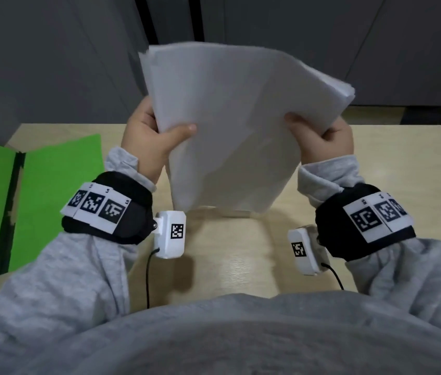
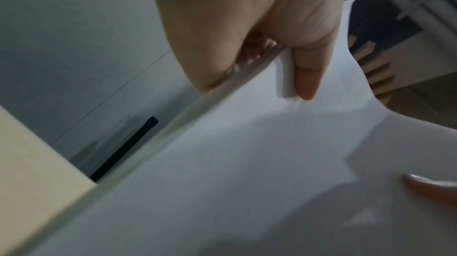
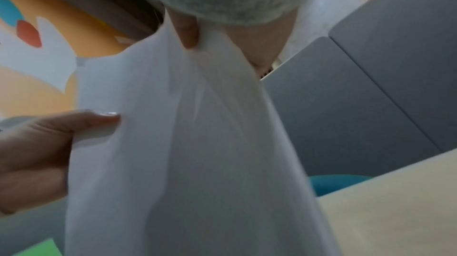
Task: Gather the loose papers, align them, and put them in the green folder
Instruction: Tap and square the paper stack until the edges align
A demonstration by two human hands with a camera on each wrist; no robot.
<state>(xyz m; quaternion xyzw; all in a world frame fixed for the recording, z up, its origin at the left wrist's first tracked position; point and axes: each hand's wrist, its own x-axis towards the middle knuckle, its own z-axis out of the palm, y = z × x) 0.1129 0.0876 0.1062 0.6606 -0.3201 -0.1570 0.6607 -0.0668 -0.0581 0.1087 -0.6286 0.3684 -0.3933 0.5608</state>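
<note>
A stack of white papers [image 1: 235, 125] stands upright over the middle of the table, its bottom edge just above or touching the wood. My left hand [image 1: 157, 136] grips the stack's left edge, thumb on the front face. My right hand [image 1: 319, 133] grips the right edge the same way. The sheets fan slightly at the top right corner. In the left wrist view my left hand [image 2: 259, 55] pinches the papers [image 2: 222, 172]. In the right wrist view my right hand [image 3: 193, 35] holds the papers [image 3: 185, 143]. The green folder [image 1: 51, 196] lies open at the table's left.
The light wooden table [image 1: 241, 261] spreads between my arms. Grey cabinet panels [image 1: 51, 63] rise behind its far edge. A teal chair seat [image 3: 338, 184] shows beyond the table in the right wrist view. Cables hang from both wrist cameras.
</note>
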